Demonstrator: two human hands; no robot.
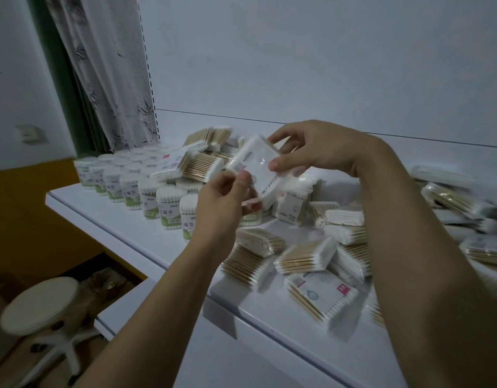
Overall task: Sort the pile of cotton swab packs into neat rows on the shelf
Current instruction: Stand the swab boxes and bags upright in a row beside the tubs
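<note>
On shelf [124,219] front: loose packs [306,256], heaped. Above shelf middle: pack [255,163], tilted, pinched at lower end between left hand [222,200] thumb and curled fingers, at upper end between right hand [317,147] thumb and fingertips. At shelf left rear: tubs [129,186] in rows. Behind shelf: curtain [110,65].

Flat white swab pack [258,163] tilted above loose pile [306,256], upright rows [135,186] on shelf [115,225] leftward.
</note>
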